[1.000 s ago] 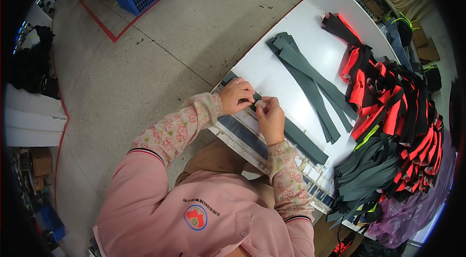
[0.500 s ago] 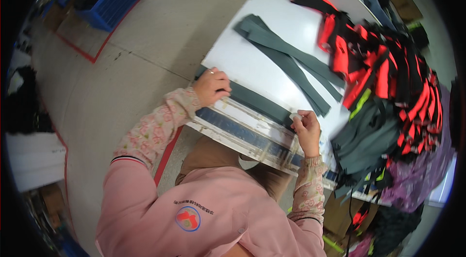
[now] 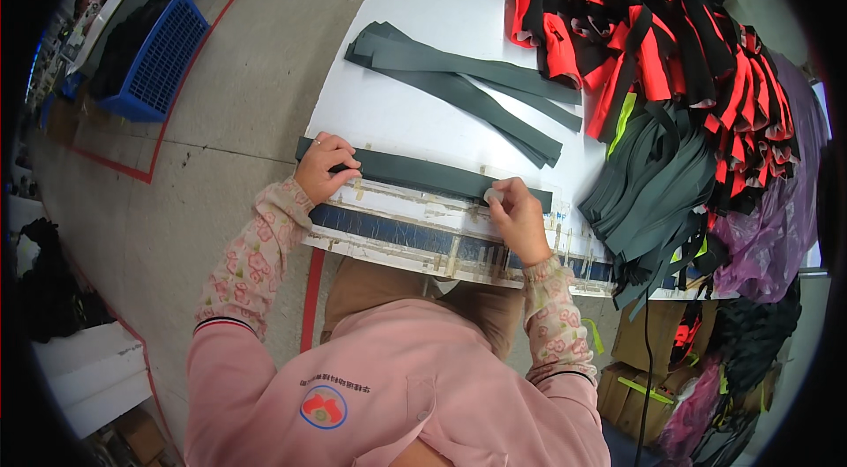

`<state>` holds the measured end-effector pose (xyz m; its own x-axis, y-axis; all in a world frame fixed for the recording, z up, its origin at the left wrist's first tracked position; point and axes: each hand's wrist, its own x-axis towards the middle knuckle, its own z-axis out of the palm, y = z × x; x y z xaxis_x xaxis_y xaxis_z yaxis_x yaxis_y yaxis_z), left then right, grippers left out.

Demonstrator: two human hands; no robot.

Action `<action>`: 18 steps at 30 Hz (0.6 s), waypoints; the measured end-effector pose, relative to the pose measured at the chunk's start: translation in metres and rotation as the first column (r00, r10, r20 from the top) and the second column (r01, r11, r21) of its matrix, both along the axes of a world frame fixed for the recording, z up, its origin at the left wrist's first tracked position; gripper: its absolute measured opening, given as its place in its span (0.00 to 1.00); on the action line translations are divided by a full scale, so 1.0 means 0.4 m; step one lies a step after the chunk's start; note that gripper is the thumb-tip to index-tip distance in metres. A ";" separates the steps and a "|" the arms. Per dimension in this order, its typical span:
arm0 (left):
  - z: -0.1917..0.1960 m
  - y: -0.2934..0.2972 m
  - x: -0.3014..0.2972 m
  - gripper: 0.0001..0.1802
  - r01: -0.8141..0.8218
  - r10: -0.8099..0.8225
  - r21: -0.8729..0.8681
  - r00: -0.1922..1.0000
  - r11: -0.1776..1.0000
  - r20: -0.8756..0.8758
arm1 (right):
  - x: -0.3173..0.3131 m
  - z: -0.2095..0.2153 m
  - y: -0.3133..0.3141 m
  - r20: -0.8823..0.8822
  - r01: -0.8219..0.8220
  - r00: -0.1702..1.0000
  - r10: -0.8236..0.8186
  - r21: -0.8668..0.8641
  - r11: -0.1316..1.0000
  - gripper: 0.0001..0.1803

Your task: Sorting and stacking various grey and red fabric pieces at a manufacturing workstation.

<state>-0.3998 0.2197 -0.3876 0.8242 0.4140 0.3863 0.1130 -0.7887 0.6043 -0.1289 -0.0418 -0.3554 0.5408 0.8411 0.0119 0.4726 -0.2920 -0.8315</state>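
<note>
A dark grey fabric strip (image 3: 423,174) lies flat along the near edge of the white surface (image 3: 415,96). The left hand (image 3: 325,169) presses its left end with curled fingers; the right hand (image 3: 519,218) pinches its right end. Beyond lie more grey strips (image 3: 459,79) and a red-and-black fabric pile (image 3: 653,52); a blue crate (image 3: 154,56) stands on the floor.

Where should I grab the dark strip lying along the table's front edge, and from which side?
Take the dark strip at its two ends, from above on the near side. It lies flat and stretched out; the left hand and right hand press near those ends.
</note>
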 end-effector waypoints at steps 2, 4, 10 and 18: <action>-0.001 0.000 0.003 0.08 -0.003 0.003 0.003 1.000 1.000 -0.005 | -0.007 0.009 0.007 0.040 0.019 0.999 -0.019 0.001 1.000 0.11; -0.004 -0.001 0.004 0.08 -0.011 0.011 0.005 1.000 1.000 0.006 | -0.010 0.008 0.009 0.085 0.015 0.996 -0.016 0.002 1.000 0.11; 0.004 -0.001 -0.001 0.07 -0.032 0.032 -0.022 0.999 0.999 0.027 | 0.004 0.032 0.008 -0.199 0.099 0.975 -0.095 0.014 0.995 0.10; -0.006 -0.012 0.010 0.07 -0.132 0.144 -0.143 0.987 0.981 0.077 | -0.098 0.050 0.094 -0.518 -0.324 0.814 0.263 -0.029 0.945 0.19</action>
<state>-0.3959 0.2151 -0.3901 0.7210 0.5755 0.3858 0.1573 -0.6782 0.7178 -0.1682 -0.0044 -0.3353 0.1728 0.9398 -0.2948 0.0782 -0.3115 -0.9470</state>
